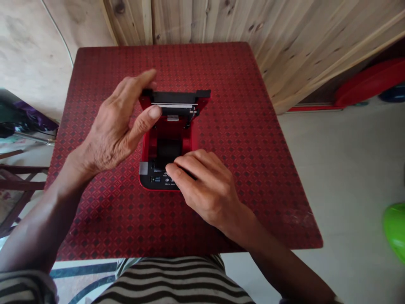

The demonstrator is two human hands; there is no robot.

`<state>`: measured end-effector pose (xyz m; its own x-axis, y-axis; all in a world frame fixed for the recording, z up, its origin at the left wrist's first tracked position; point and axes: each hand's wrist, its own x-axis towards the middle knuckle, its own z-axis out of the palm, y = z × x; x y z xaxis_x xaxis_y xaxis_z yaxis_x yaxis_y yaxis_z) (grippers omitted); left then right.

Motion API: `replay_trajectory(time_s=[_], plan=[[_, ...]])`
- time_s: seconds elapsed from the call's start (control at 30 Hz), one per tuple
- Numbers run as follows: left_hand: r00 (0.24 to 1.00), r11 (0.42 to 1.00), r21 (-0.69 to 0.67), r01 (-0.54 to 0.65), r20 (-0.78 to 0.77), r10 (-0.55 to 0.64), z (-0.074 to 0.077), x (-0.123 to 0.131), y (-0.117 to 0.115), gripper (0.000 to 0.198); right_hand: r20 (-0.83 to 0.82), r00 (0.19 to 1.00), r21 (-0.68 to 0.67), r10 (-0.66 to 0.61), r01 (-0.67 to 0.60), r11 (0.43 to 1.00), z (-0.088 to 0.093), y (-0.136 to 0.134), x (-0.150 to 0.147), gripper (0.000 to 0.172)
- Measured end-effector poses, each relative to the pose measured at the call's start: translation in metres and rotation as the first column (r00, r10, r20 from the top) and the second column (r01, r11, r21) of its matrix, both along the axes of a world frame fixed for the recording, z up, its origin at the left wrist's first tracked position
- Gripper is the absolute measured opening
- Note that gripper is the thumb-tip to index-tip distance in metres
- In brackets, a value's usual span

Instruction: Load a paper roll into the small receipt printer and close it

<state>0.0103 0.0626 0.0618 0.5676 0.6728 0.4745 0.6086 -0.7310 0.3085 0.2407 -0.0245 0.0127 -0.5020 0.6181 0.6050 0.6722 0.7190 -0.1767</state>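
A small red and black receipt printer (172, 139) sits in the middle of a red patterned table (249, 139). Its lid (177, 99) stands open at the far end, showing the empty red paper bay. My left hand (122, 122) pinches the lid's left corner, forefinger behind it and thumb on its front. My right hand (202, 185) lies on the printer's near right side, fingers curled over the black control panel (156, 179) with its small buttons.
A wooden plank wall (221, 21) rises behind the table. On the pale floor to the right lie a red object (370, 82) and a green one (395, 228). A dark chair frame (19, 177) stands at the left.
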Motion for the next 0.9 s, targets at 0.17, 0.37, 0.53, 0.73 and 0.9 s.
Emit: replay_trajectory(time_s=[0.17, 0.37, 0.53, 0.73, 0.9], plan=[[0.998, 0.995, -0.088, 0.044, 0.055, -0.039, -0.007, -0.004, -0.021, 0.045, -0.035, 0.999, 0.039, -0.024, 0.026, 0.999, -0.003, -0.007, -0.001, 0.017], [0.994, 0.992, -0.069, 0.106, -0.001, -0.106, -0.026, -0.011, -0.051, 0.057, -0.019, 0.999, -0.003, -0.042, 0.042, 0.999, -0.007, -0.011, 0.001, 0.019], [0.991, 0.992, -0.001, 0.130, -0.043, -0.130, -0.041, -0.010, -0.060, 0.077, -0.044, 0.998, -0.015, -0.033, 0.032, 0.999, -0.010, -0.010, 0.002, 0.021], [0.990, 0.991, 0.070, 0.118, -0.082, -0.112, -0.049, -0.010, -0.059, 0.080, -0.064, 0.998, -0.012, -0.026, 0.025, 1.000, -0.008, -0.010, 0.002, 0.017], [0.992, 0.992, 0.065, 0.105, -0.073, -0.101, -0.054, -0.011, -0.061, 0.080, -0.065, 0.998, -0.014, -0.021, 0.020, 1.000, -0.010, -0.009, 0.003, 0.017]])
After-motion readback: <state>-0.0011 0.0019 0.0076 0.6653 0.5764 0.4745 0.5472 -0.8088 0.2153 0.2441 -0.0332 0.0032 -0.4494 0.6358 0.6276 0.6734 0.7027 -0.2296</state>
